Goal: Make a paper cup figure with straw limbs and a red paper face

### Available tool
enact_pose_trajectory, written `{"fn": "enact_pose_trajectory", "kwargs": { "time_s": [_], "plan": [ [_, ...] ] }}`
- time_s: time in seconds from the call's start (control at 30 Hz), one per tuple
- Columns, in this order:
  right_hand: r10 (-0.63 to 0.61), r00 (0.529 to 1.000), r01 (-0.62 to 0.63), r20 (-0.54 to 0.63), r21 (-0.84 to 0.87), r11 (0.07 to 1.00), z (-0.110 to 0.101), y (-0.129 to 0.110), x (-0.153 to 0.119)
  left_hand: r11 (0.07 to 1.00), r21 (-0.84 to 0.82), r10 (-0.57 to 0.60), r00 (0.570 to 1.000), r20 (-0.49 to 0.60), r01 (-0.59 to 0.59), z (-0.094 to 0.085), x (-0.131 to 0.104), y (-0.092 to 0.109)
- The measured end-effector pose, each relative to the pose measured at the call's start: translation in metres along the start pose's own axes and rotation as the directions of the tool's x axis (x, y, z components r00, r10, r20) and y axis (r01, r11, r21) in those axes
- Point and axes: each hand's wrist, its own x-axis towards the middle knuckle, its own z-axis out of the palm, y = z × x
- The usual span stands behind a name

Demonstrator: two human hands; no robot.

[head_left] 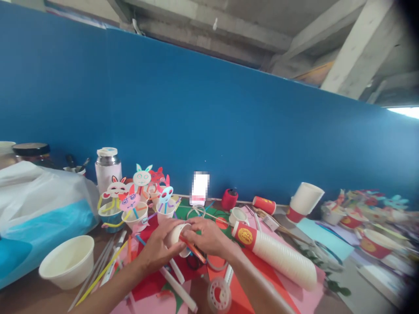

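Note:
My left hand (163,240) is wrapped around a small white paper cup (175,234), which is tilted near the middle of the table. My right hand (209,237) meets it at the cup's side, pinching a slim orange stick-like thing (197,253) that points down towards me; its exact kind does not show. Below the hands lie white marker pens (179,291) and red paper (149,285). A round clear tape dispenser (219,295) lies between my forearms. Left of my left hand stand paper cups decorated with animal faces (130,201) and pipe-cleaner limbs.
At the left are a white paper bowl (67,261), a plastic bag (42,209) and a thermos (108,170). A long stack of paper cups (284,259) lies at the right. A phone (199,188) leans on the blue wall (209,113). More decorated cups (376,244) stand far right.

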Motion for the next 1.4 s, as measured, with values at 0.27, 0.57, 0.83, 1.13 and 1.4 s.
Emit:
{"fn": "enact_pose_trajectory", "kwargs": {
  "time_s": [0.27,0.57,0.83,1.13,1.4],
  "plan": [
    [0.154,0.988,-0.154,-0.014,-0.106,0.982,0.001,-0.013,-0.002,0.997,-0.019,-0.079,0.997,0.000,0.079,0.005,-0.001,-0.003],
    [0.161,0.977,-0.152,-0.137,0.071,0.986,0.005,-0.008,0.001,0.854,-0.423,-0.281,0.953,0.112,0.301,0.006,-0.005,-0.013],
    [0.164,0.981,-0.137,-0.107,0.225,0.965,0.005,-0.004,0.002,0.653,-0.659,-0.411,0.905,0.108,0.374,0.013,-0.010,-0.020],
    [0.208,0.976,-0.183,-0.072,0.254,0.950,0.006,-0.002,0.006,0.574,-0.717,-0.417,0.895,0.158,0.395,0.014,-0.006,-0.008],
    [0.220,0.971,-0.197,-0.087,0.221,0.955,0.007,-0.004,0.006,0.708,-0.605,-0.342,0.926,0.157,0.364,0.013,-0.006,-0.007]
  ]
}}
